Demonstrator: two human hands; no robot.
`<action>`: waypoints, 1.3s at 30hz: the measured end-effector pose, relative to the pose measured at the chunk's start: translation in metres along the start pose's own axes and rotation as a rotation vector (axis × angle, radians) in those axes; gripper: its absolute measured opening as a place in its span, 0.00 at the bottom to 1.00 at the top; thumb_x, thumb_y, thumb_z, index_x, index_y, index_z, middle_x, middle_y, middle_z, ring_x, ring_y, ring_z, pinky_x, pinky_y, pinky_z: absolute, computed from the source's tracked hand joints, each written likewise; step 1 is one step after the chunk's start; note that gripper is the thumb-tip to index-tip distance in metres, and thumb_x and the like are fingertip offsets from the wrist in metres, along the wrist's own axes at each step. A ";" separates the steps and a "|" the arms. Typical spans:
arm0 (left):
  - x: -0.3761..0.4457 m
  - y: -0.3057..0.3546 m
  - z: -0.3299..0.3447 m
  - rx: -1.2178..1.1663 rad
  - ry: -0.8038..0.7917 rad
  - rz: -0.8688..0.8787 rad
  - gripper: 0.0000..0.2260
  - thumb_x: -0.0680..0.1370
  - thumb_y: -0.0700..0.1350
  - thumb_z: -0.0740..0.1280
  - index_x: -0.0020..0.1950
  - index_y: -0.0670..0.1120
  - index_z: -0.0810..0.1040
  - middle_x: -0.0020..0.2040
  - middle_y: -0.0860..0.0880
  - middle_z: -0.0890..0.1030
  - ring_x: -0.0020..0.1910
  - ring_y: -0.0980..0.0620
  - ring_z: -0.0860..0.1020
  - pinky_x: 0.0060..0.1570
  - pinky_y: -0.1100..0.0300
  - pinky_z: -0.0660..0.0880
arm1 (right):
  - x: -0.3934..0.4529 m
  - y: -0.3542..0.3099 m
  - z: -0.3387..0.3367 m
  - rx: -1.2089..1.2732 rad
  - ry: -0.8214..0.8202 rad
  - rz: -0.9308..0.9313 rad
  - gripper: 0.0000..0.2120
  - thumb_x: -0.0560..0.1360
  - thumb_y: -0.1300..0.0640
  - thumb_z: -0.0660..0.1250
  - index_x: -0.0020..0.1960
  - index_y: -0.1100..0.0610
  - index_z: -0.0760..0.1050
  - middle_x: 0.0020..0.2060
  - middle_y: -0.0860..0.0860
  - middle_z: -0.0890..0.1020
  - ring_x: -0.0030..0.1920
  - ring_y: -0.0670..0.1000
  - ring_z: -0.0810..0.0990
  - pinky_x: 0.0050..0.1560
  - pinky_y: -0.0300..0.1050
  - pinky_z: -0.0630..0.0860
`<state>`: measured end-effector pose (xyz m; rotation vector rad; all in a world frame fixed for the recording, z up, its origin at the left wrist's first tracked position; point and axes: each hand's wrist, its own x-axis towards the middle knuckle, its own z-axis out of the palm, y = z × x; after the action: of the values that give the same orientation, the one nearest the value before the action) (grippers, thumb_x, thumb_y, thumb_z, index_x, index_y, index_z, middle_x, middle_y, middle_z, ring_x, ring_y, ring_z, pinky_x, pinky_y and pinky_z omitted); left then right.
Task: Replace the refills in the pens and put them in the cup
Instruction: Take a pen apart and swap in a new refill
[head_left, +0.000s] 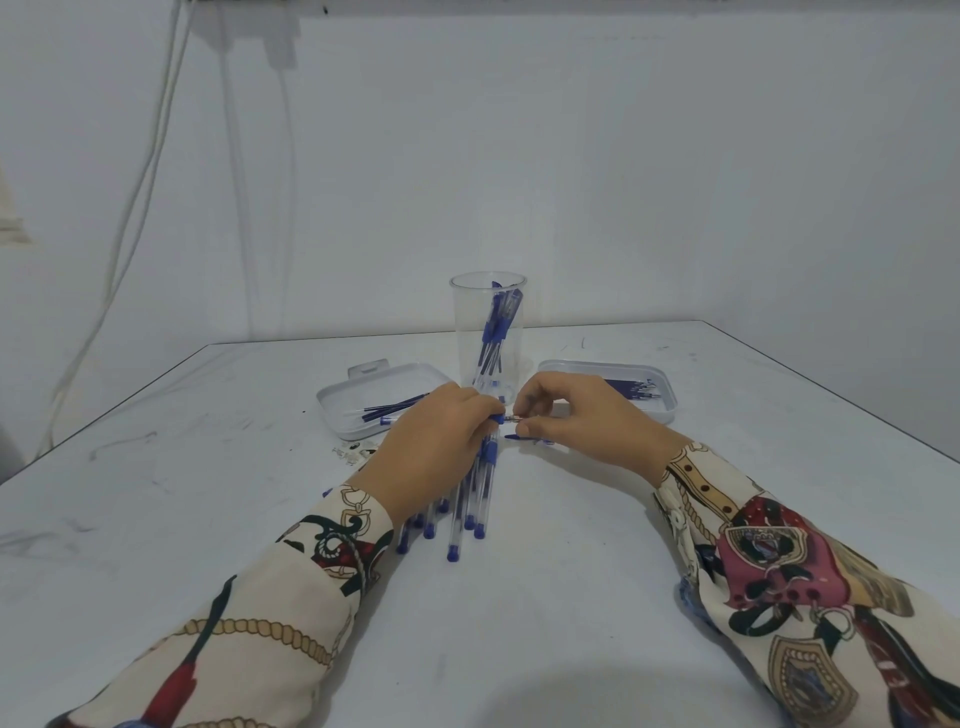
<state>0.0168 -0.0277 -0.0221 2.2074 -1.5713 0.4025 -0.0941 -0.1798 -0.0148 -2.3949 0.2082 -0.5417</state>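
1. The white table (571, 597) carries everything.
2. A clear cup (487, 332) stands at the centre back with several blue pens leaning inside.
3. A left tray (337, 410) holds loose refills; a right tray (667, 402) holds a row of refills.
4. A bundle of pens (462, 514) lies under the left hand (441, 447).
5. Both hands meet before the cup: the left hand grips a pen (497, 418), and the right hand (566, 410) pinches its tip end.
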 end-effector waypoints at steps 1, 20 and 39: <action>0.000 0.000 0.000 -0.003 0.001 -0.002 0.13 0.81 0.42 0.56 0.62 0.46 0.75 0.54 0.48 0.78 0.53 0.50 0.71 0.54 0.58 0.67 | 0.000 0.001 0.000 -0.003 0.000 -0.001 0.05 0.72 0.55 0.73 0.47 0.49 0.79 0.41 0.45 0.81 0.42 0.41 0.79 0.49 0.42 0.76; 0.000 0.000 0.000 0.003 0.010 -0.020 0.13 0.81 0.43 0.56 0.63 0.47 0.74 0.55 0.49 0.78 0.53 0.51 0.71 0.51 0.63 0.64 | 0.000 -0.002 -0.002 0.077 0.027 0.017 0.05 0.73 0.58 0.72 0.43 0.49 0.80 0.37 0.44 0.82 0.41 0.44 0.82 0.39 0.28 0.74; -0.002 -0.006 -0.001 0.006 0.038 -0.110 0.13 0.82 0.44 0.56 0.64 0.48 0.73 0.60 0.49 0.77 0.59 0.51 0.71 0.59 0.60 0.66 | 0.000 0.008 -0.011 -0.066 -0.054 0.119 0.07 0.72 0.60 0.70 0.43 0.49 0.83 0.36 0.43 0.83 0.33 0.34 0.76 0.35 0.25 0.67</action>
<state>0.0213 -0.0235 -0.0230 2.2653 -1.4232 0.4139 -0.0992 -0.1919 -0.0126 -2.4394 0.3477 -0.4201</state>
